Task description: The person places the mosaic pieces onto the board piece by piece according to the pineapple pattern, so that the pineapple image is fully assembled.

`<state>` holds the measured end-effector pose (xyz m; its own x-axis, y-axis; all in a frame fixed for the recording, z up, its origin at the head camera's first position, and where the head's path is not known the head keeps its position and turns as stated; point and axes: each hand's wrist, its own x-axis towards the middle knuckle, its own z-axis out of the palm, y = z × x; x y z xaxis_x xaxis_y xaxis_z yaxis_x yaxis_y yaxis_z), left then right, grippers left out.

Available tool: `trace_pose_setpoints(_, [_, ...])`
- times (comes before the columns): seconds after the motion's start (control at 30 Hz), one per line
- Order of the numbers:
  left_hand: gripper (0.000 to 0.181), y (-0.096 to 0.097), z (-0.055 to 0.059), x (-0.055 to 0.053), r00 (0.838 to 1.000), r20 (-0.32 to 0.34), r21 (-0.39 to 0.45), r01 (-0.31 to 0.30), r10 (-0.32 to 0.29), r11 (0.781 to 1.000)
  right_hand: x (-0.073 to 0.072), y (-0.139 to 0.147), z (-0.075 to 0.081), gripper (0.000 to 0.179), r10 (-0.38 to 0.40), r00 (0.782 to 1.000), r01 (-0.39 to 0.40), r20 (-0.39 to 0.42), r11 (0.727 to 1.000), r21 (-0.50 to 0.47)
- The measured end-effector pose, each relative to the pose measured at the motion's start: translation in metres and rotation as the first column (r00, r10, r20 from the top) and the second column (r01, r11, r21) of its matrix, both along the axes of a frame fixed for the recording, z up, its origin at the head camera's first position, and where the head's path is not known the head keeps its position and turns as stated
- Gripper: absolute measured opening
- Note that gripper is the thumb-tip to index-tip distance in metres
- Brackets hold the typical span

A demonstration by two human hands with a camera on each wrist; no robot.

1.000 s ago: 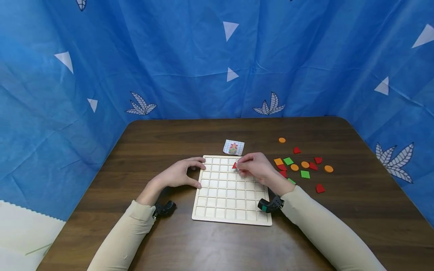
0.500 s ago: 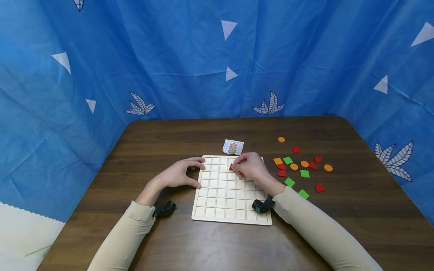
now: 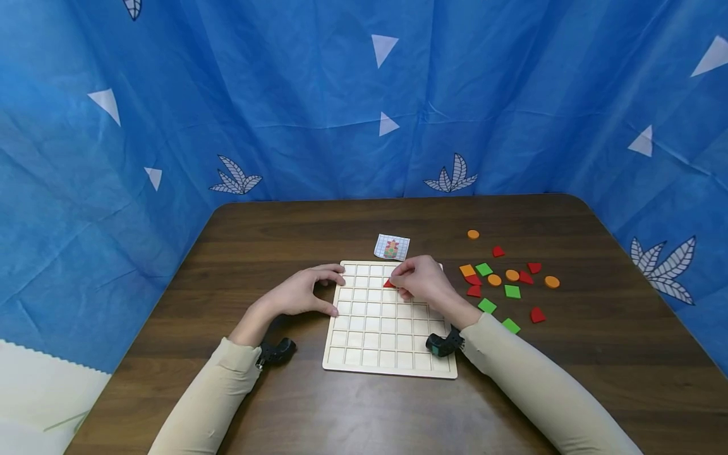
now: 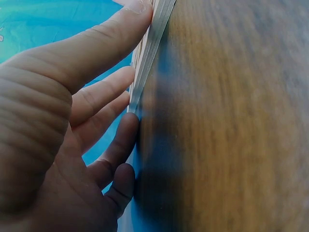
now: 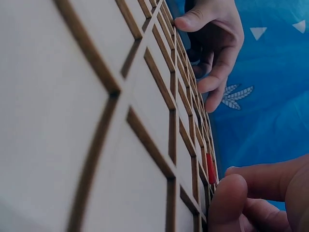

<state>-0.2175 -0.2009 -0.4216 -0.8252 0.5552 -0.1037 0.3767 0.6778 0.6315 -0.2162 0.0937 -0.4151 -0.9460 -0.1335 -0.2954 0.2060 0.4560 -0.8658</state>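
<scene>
The right hand [image 3: 423, 279] pinches a red piece [image 3: 388, 284] on a gridded board [image 3: 371, 340]; the left hand [image 3: 300, 292], thumb and fingers apart, touches the board's edge.

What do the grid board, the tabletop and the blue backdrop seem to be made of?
Grid board: probably wood or plywood, pale and matte; its dividers show brown sides. Tabletop: wood or wood-look laminate, dark with streaky grain and a soft sheen. Blue backdrop: likely thin fabric, perhaps plastic sheeting, faintly shiny, with folds and creases.
</scene>
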Motion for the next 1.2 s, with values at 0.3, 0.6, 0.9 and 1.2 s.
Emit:
trace_pose_setpoints(0.3, [0.058,-0.0011,-0.0002,-0.0011,1.000,-0.009,0.006,0.003,-0.003,1.000,0.0031,0.0049,-0.0004,0.007,0.127,0.979,-0.093,-0.157,0.974,0.208])
trace_pose_setpoints(0.6, [0.059,-0.0006,-0.0002,0.0004,1.000,-0.014,0.005,0.001,-0.001,1.000,0.0035,0.0028,0.0010,0.010,0.186,0.969,-0.134,-0.162,0.948,0.289])
trace_pose_setpoints(0.9, [0.057,0.0018,0.0012,0.0031,1.000,-0.019,-0.016,-0.023,0.023,1.000,0.0038,0.0026,0.0020,0.010,0.202,0.968,-0.151,-0.150,0.943,0.296])
trace_pose_setpoints(1.2, [0.057,0.0023,0.0023,0.0035,0.999,-0.026,-0.026,-0.035,0.034,0.999,0.0020,0.0056,0.0017,0.007,0.220,0.962,-0.170,-0.160,0.945,0.278])
